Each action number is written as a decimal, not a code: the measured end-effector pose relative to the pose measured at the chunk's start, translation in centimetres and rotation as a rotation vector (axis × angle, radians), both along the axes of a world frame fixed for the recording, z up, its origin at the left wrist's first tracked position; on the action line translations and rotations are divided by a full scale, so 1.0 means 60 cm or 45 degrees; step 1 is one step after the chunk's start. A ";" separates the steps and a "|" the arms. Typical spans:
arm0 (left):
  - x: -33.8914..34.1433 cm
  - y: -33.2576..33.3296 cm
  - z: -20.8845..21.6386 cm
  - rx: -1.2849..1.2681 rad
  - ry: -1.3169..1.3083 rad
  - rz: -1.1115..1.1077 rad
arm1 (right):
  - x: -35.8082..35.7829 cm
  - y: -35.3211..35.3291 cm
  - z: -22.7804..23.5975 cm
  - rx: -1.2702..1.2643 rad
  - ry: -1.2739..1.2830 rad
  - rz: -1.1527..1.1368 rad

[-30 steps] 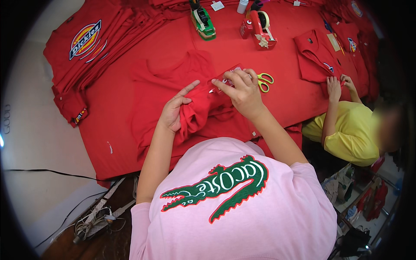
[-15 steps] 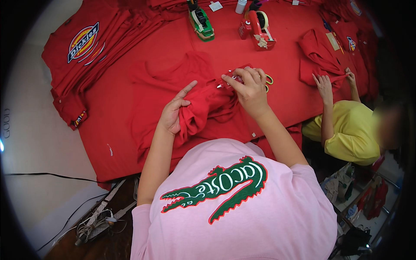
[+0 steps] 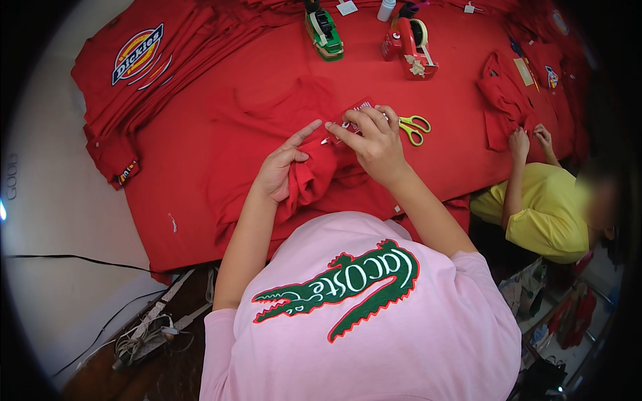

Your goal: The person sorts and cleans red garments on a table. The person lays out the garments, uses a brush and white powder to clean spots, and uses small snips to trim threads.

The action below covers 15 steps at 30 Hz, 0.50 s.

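Note:
A red shirt (image 3: 257, 134) lies spread on the red-covered table before me. My left hand (image 3: 279, 172) has a bunched part of it under the thumb and curled fingers, with the index finger stretched out. Above that cloth, my right hand (image 3: 376, 144) grips a small red container (image 3: 354, 111) with white print, largely covered by the fingers. A pale pointed tip shows below it, close to the left index finger; whether it touches the cloth I cannot tell. Scissors (image 3: 416, 127) with yellow-green handles lie just right of my right hand, blades partly hidden.
Stacked red shirts (image 3: 127, 87) with a printed logo cover the far left. At the back stand a green tape dispenser (image 3: 325, 39), a red tape dispenser (image 3: 420, 57) and a white bottle (image 3: 386, 9). At right, a co-worker in yellow (image 3: 545, 207) handles another red garment (image 3: 501, 100).
My right hand and the red container have shifted slightly left, nearer my left index finger, uncovering more of the scissors. The co-worker's hands have drawn closer together. The whole view has shifted a little.

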<state>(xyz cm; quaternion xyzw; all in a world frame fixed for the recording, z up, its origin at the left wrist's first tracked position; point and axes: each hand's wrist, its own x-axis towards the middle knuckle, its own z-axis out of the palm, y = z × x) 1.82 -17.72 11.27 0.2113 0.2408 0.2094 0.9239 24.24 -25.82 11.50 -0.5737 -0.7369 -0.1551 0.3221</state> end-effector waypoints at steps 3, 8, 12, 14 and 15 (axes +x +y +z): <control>0.003 -0.002 0.004 0.078 0.031 0.039 | -0.009 0.013 0.004 0.061 -0.012 0.006; 0.000 -0.002 -0.001 0.114 0.109 0.030 | -0.021 0.020 0.003 0.023 -0.061 0.027; 0.001 -0.003 -0.001 0.128 0.137 0.028 | -0.021 0.019 0.002 0.061 -0.080 0.003; -0.003 -0.003 -0.021 0.198 0.263 0.074 | -0.035 0.020 0.007 0.079 -0.118 0.066; -0.005 -0.003 -0.030 0.233 0.326 0.096 | -0.034 0.019 0.007 0.055 -0.097 0.051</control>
